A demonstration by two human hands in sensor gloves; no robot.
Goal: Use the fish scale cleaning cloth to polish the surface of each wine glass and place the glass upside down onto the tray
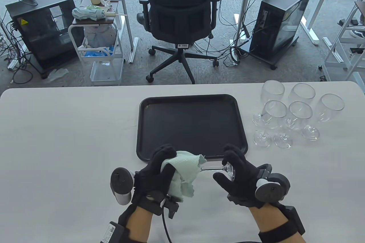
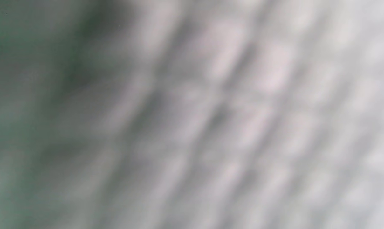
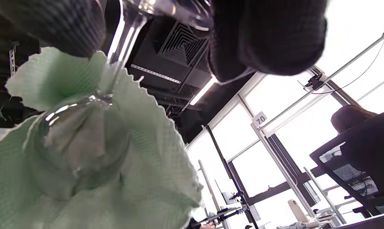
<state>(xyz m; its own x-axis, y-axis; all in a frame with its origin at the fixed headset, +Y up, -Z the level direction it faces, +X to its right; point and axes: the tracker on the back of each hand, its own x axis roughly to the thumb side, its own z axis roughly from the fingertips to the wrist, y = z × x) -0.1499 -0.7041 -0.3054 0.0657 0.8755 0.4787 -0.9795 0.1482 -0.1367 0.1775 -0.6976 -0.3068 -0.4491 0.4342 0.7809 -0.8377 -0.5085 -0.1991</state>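
A wine glass (image 1: 212,167) lies sideways in the air between my hands, just in front of the black tray (image 1: 148,129). My left hand (image 1: 159,169) wraps the pale green cloth (image 1: 186,169) around its bowl, which the cloth hides in the table view. My right hand (image 1: 232,169) pinches the glass's foot (image 1: 229,170). In the right wrist view the bowl (image 3: 80,143) shows against the green cloth (image 3: 154,178), with the stem (image 3: 122,47) running up to my gloved fingers (image 3: 265,35). The left wrist view is filled by blurred cloth (image 2: 211,121).
Several wine glasses (image 1: 296,114) stand upright in a group on the table right of the tray. Nothing stands on the tray. An office chair (image 1: 179,18) is beyond the table's far edge.
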